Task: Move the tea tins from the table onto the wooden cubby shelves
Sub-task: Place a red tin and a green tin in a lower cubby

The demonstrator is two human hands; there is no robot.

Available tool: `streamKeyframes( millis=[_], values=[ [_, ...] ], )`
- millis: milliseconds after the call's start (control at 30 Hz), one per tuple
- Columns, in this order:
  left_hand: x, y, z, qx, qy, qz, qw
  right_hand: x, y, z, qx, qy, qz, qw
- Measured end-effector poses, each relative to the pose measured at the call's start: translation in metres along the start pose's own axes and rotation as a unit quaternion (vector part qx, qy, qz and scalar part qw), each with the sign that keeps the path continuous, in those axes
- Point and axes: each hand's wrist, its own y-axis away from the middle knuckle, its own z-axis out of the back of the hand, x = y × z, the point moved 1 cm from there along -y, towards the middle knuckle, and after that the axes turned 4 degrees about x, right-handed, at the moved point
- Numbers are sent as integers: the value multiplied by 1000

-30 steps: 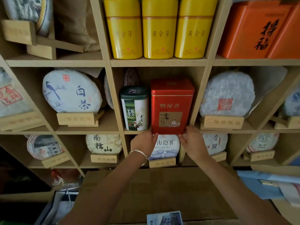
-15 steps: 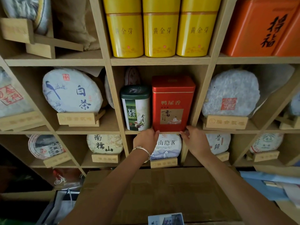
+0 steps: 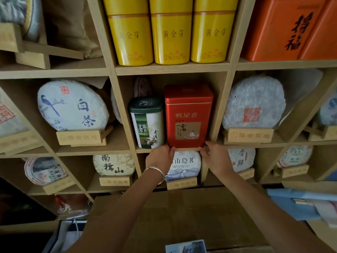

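Observation:
A red rectangular tea tin (image 3: 188, 115) stands upright in the middle cubby of the wooden shelves (image 3: 171, 67), beside a green-and-white tea tin (image 3: 146, 123) on its left. My left hand (image 3: 160, 157) touches the red tin's lower left corner with its fingertips. At the lower right corner my right hand (image 3: 215, 157) does the same. Both hands rest at the shelf's front edge, below the tin. A silver bracelet circles my left wrist.
Three yellow tins (image 3: 171, 35) fill the cubby above, with orange boxes (image 3: 288, 30) to their right. Wrapped round tea cakes (image 3: 73, 105) on wooden stands occupy neighbouring cubbies. A brown cardboard box (image 3: 164, 216) lies under my arms, with a small card (image 3: 186, 247) near its front.
The red tin has slid slightly deeper into the cubby, and both hands stayed at its bottom corners. The camera has drawn closer and tilted a little.

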Motion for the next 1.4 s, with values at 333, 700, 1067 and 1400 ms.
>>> streamKeyframes(
  millis=[333, 700, 1067, 1400],
  values=[
    [-2, 3, 6, 12, 8, 3, 1000, -2, 2, -1, 0, 1, 19, 1000],
    [34, 26, 34, -14, 34, 17, 999, 46, 69, -17, 23, -17, 22, 999],
    [43, 24, 59, -50, 18, 63, 997, 104, 26, -49, 129, 22, 102, 986],
    [41, 35, 59, -45, -93, 93, 990, 111, 19, -51, 125, 59, 62, 988]
  ],
)
